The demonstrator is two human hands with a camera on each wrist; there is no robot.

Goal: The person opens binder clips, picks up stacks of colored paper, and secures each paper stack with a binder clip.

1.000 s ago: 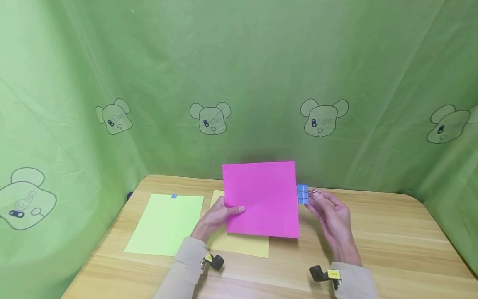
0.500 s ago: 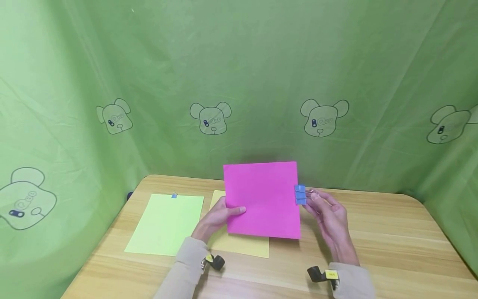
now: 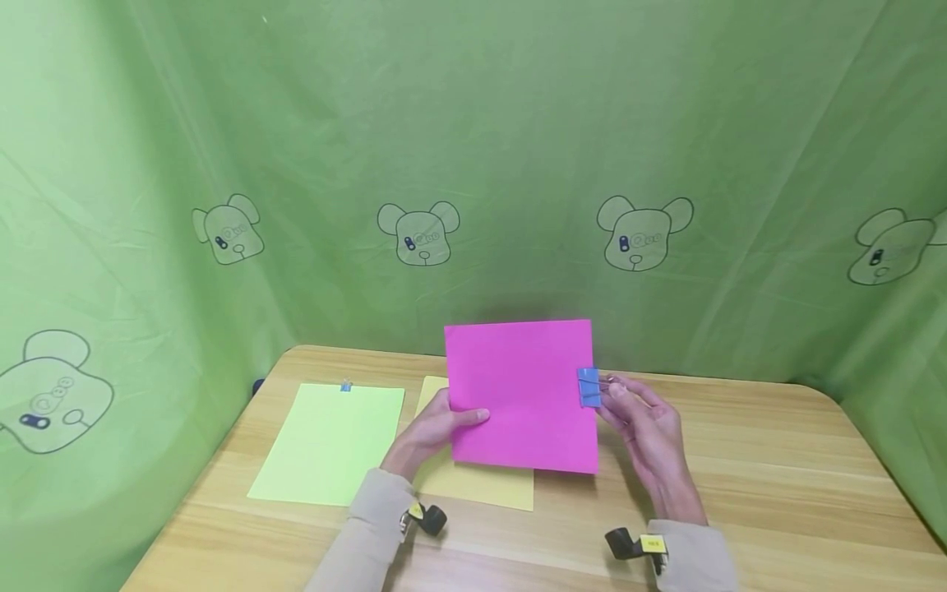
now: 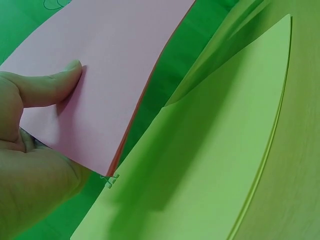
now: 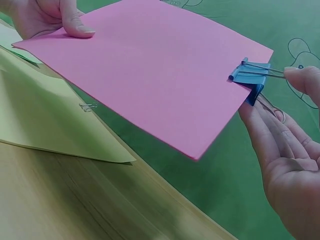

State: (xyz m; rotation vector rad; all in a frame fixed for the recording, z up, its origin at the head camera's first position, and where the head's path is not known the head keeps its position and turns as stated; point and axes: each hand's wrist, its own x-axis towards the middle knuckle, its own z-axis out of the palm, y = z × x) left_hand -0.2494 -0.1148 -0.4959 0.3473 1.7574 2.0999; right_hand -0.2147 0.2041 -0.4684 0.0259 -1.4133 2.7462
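Note:
A stack of pink paper (image 3: 521, 395) is held up tilted over the table, its several layers showing at the edge in the left wrist view. My left hand (image 3: 432, 427) grips its left edge, thumb flat on the front and fingers hidden behind. At the opposite edge, a blue binder clip (image 5: 252, 77) straddles the paper. My right hand (image 3: 653, 436) pinches the clip's wire handles, thumb on the upper one and fingers under the lower one. The handles stand apart in the right wrist view.
Yellow paper (image 3: 481, 489) lies beneath the pink stack, a clip's wire handles (image 5: 88, 106) at its far edge. Left of it lies light green paper (image 3: 325, 448) with a small blue binder clip (image 3: 345, 386) on top. A green curtain (image 3: 518, 164) hangs behind the wooden table (image 3: 777, 477).
My right hand has moved left, taking the blue binder clip from beside the pink paper's right edge onto it. The pink paper has shifted slightly right.

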